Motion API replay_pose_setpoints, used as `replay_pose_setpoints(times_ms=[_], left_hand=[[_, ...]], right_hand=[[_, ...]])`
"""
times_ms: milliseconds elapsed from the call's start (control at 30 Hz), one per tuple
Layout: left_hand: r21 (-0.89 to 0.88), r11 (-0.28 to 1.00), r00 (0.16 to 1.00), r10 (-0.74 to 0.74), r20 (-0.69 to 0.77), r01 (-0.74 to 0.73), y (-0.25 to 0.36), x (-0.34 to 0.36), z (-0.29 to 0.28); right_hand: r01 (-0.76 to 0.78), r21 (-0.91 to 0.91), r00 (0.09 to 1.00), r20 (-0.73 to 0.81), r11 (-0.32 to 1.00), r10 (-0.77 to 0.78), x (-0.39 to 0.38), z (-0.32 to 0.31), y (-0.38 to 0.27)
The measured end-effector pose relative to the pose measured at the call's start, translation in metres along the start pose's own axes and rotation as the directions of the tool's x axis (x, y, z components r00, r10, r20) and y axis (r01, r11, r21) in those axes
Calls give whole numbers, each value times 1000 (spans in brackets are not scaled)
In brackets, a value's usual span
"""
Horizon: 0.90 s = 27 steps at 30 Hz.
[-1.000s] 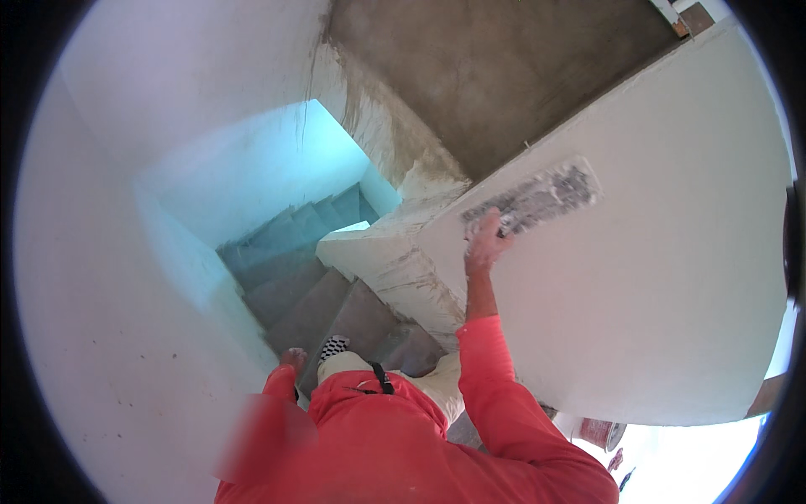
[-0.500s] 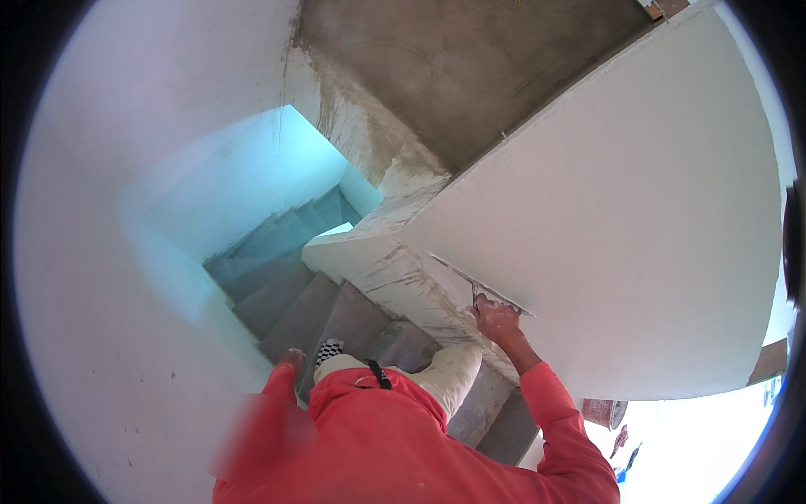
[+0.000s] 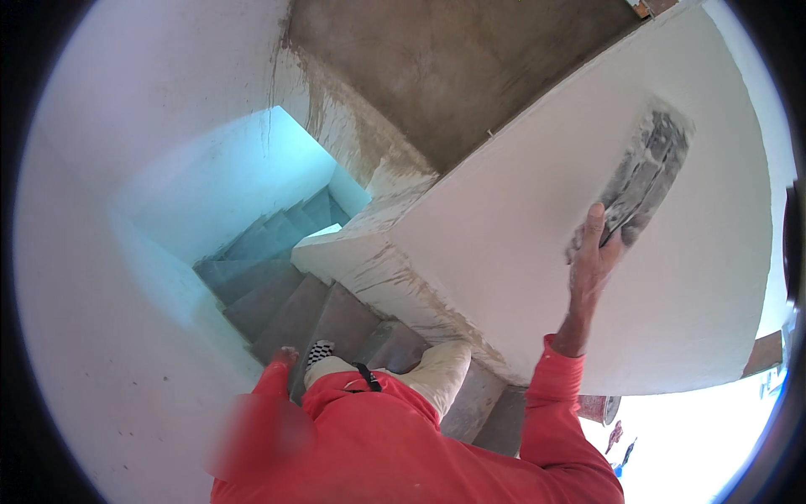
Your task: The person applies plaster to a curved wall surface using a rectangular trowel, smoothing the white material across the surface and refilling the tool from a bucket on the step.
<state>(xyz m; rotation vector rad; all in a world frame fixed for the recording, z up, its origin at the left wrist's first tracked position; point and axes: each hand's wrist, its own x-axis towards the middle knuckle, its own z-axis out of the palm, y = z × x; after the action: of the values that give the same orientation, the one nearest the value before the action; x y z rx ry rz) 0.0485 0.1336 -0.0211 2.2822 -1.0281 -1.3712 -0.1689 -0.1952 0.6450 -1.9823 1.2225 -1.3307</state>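
Note:
My right hand is closed on a plastering trowel, a long rectangular grey blade smeared with white plaster. It is raised in front of the smooth white wall on the right, with the blade's broad face turned up into view; whether the blade touches the wall I cannot tell. White residue marks the hand. Low at my left side hangs my left hand, beside my leg and above the steps. Only a small part of it shows past the red sleeve, so its fingers cannot be made out.
Grey stairs turn downward below me. A rough, plaster-streaked ledge runs along the right wall's foot. Another white wall rises at left. A brown concrete surface lies at the top. A reddish bucket stands at lower right.
My right hand has moved up and right with the trowel, away from the wall's lower left corner. The blade has turned from edge-on to broad face. My left hand has hardly moved.

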Motion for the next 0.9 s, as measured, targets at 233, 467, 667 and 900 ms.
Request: replay_pose_setpoints(times_ms=[233,467,667,900], left_hand=[[288,934,977,209,34,-210,-27,-1,38],[-600,791,987,-161,-16,119,-28,-9,27],[-12,999,999,47,-18,-47,-12,-31,-7],[302,915,961,230,154,-268,-39,8,22]], right_hand=[[-222,881,965,137,418,224,-60,178,101],[-202,616,956,-46,762,290,-47,212,122],[-284,481,957,94,829,274,-76,91,128],[511,-668,644,714,540,274,-119,49,150]])
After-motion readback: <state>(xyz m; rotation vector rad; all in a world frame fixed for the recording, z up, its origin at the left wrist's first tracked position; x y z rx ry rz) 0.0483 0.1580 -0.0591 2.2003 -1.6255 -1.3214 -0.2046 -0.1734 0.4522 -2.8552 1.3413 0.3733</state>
